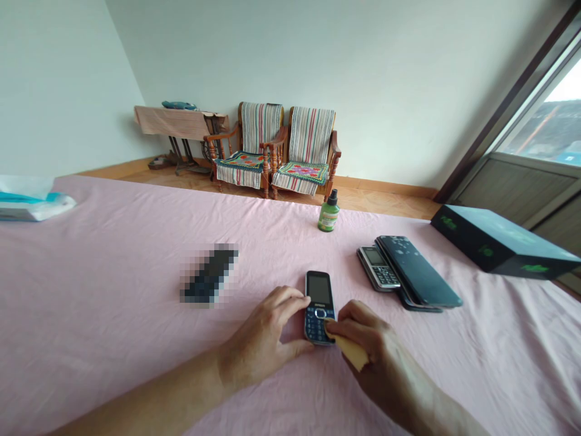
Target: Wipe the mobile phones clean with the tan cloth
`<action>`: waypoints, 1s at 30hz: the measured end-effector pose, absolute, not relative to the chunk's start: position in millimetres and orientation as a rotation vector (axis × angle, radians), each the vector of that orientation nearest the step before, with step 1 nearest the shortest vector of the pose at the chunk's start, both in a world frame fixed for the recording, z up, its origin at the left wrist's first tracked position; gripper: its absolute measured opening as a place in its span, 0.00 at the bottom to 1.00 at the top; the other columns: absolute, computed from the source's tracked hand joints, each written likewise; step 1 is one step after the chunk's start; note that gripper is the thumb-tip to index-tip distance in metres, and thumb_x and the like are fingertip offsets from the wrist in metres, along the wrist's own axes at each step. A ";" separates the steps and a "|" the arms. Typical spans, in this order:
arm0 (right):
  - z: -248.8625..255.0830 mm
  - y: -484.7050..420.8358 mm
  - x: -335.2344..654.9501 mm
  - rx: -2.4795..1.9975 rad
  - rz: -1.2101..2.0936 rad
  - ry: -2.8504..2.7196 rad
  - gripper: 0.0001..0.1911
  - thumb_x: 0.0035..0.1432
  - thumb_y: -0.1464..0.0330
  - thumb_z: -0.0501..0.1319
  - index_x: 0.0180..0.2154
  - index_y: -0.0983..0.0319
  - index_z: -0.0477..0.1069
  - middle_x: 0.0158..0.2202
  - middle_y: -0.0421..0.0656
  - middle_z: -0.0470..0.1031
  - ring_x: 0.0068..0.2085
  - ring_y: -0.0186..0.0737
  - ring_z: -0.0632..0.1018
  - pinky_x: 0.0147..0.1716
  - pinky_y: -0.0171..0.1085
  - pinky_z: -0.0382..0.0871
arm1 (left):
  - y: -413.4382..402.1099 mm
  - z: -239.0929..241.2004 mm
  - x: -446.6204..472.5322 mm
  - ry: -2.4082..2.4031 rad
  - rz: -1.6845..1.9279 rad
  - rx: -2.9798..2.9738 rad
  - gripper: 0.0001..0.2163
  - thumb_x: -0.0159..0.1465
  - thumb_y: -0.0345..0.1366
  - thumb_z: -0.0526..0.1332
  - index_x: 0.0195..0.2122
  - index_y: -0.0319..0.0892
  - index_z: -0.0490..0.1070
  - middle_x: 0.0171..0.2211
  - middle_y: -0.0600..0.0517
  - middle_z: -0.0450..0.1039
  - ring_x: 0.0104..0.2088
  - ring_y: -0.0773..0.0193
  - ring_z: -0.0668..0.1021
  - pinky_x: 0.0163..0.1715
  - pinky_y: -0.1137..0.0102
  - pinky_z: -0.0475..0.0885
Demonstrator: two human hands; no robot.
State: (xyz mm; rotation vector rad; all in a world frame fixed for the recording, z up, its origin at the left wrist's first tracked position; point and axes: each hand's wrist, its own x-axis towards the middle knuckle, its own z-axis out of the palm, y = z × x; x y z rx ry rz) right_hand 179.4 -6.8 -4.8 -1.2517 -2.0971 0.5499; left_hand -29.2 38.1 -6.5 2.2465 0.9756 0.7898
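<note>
A small black keypad phone [319,303] with blue keys lies on the pink cloth of the table [113,290]. My left hand [265,336] grips its left edge with thumb and fingers and holds it in place. My right hand [370,345] is closed on a yellowish cloth [350,350] and presses it against the phone's keypad at the lower right corner.
To the right lie a silver keypad phone [379,267] and two stacked dark smartphones [420,272]. A green spray bottle [328,211] stands behind them. A dark box [502,241] sits at far right, a tissue pack [31,198] at far left, a blurred dark object [209,275] mid-table.
</note>
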 end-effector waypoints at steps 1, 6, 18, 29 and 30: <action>-3.8 -7.6 179.1 -1.244 0.560 -2.106 0.15 0.56 0.79 0.53 0.33 0.60 0.76 0.31 0.44 0.68 0.31 0.39 0.72 0.28 0.36 0.66 | 37.9 -6.4 -29.2 0.973 0.789 2.245 0.24 0.54 0.30 0.70 0.52 0.45 0.67 0.49 0.50 0.68 0.50 0.58 0.72 0.52 0.62 0.69; -4.0 -8.6 178.2 -1.234 0.550 -2.034 0.15 0.55 0.80 0.54 0.37 0.60 0.76 0.32 0.44 0.68 0.32 0.38 0.72 0.29 0.36 0.67 | 37.1 -4.2 -28.7 0.983 0.756 2.254 0.25 0.53 0.28 0.70 0.51 0.45 0.67 0.49 0.50 0.68 0.50 0.58 0.72 0.52 0.62 0.69; -2.2 -3.0 185.0 -1.232 0.569 -2.101 0.19 0.54 0.84 0.54 0.38 0.58 0.75 0.34 0.42 0.66 0.34 0.36 0.71 0.30 0.34 0.65 | 37.4 -5.4 -30.1 0.996 0.719 2.244 0.27 0.53 0.26 0.69 0.53 0.45 0.65 0.50 0.50 0.67 0.51 0.59 0.70 0.54 0.62 0.67; -1.4 1.8 183.8 -1.182 0.605 -2.066 0.15 0.58 0.81 0.54 0.35 0.59 0.75 0.33 0.42 0.67 0.33 0.34 0.71 0.30 0.33 0.65 | 39.1 -4.4 -30.4 0.996 0.712 2.253 0.26 0.53 0.27 0.70 0.52 0.45 0.66 0.50 0.50 0.67 0.51 0.59 0.71 0.54 0.63 0.67; -1.7 1.4 183.4 -1.182 0.632 -2.058 0.15 0.57 0.81 0.54 0.35 0.59 0.75 0.34 0.42 0.67 0.33 0.34 0.72 0.30 0.33 0.65 | 39.2 -4.2 -30.4 0.995 0.714 2.251 0.26 0.53 0.27 0.70 0.52 0.45 0.66 0.50 0.50 0.67 0.51 0.59 0.71 0.54 0.63 0.67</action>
